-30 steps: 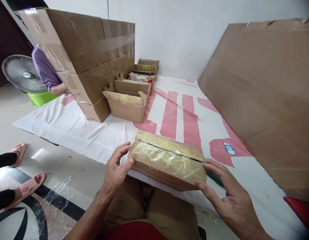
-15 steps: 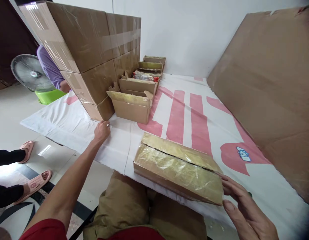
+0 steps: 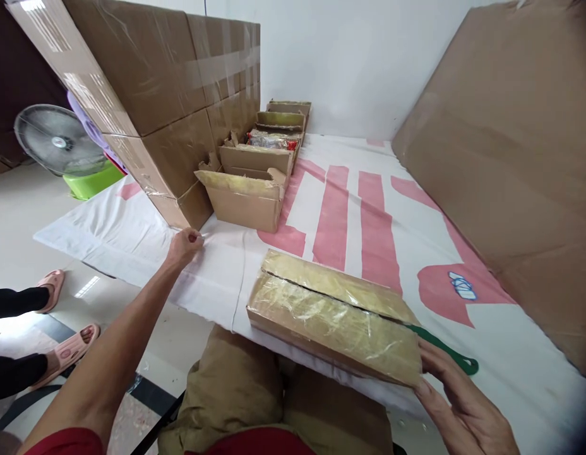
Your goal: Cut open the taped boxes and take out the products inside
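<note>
Left hand is out at the near left edge of the table, fingers curled into a loose fist on the white-and-pink printed sheet, right at the foot of the tall stack of taped brown cardboard cartons; whether it pinches anything, I cannot tell. Right hand sits open, fingers spread, fingertips touching the right end of the flat brown cardboard box with glossy tape across its closed flaps. That box lies at the near edge, flaps shut, contents hidden. A green strap pokes out just beside its right end. Along the cartons runs a row of small open cardboard boxes: the nearest shows only its flaps, one further back holds red-and-clear packets. A big flat cardboard sheet leans along the right edge.
</note>
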### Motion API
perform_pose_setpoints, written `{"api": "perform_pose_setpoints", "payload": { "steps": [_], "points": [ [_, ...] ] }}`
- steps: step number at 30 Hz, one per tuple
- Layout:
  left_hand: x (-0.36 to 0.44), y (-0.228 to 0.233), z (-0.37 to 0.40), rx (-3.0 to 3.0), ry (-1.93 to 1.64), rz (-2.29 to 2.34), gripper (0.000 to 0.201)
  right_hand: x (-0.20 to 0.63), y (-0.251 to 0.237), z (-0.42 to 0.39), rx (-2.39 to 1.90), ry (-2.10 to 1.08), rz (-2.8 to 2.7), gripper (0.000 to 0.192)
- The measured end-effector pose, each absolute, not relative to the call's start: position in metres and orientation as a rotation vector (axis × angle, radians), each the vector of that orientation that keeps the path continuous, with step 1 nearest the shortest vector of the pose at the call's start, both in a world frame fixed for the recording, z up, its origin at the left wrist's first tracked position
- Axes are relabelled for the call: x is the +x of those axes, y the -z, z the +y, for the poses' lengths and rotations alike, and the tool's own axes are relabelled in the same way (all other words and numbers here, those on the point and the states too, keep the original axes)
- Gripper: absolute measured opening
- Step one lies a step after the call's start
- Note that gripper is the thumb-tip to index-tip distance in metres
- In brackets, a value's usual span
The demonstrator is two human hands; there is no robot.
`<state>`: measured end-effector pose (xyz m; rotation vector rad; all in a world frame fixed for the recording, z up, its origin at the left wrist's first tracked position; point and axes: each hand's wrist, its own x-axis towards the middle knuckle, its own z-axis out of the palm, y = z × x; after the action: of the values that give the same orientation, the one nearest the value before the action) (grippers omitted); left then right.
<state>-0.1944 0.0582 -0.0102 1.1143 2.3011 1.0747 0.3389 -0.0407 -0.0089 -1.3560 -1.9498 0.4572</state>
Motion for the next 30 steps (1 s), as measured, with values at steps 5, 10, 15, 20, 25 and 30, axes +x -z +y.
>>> {"api": "perform_pose_setpoints", "payload": {
  "steps": [5, 10, 15, 20, 25, 30],
  "points": [
    [-0.170, -0.031, 0.021, 1.077, -1.258, 1.965, 0.044, 0.348, -0.011, -0.040, -1.534, -0.489, -1.735, 0.033],
    [-0.116, -0.091, -0.011, 1.165, -1.384, 1.589, 0.047, 0.326, -0.062, -0.041, -1.502, -0.341, -1.561, 0.027],
    [-0.043, -0.138, -0.038, 1.490, -1.215, 1.330, 0.033, 0.265, -0.117, -0.053, -0.975, -0.507, -1.782, 0.011],
    [-0.008, -0.130, -0.066, 1.856, -0.949, 1.196, 0.020, 0.233, -0.121, -0.061, -0.589, -1.010, -1.717, 0.021],
    [0.007, -0.092, -0.071, 2.000, -0.898, 1.089, 0.017, 0.237, -0.101, -0.071, -0.507, -1.081, -1.603, 0.013],
    [0.013, -0.075, -0.068, 1.987, -1.070, 1.061, 0.016, 0.265, -0.090, -0.077, -0.711, -1.167, -1.510, 0.018]
  ]
}}
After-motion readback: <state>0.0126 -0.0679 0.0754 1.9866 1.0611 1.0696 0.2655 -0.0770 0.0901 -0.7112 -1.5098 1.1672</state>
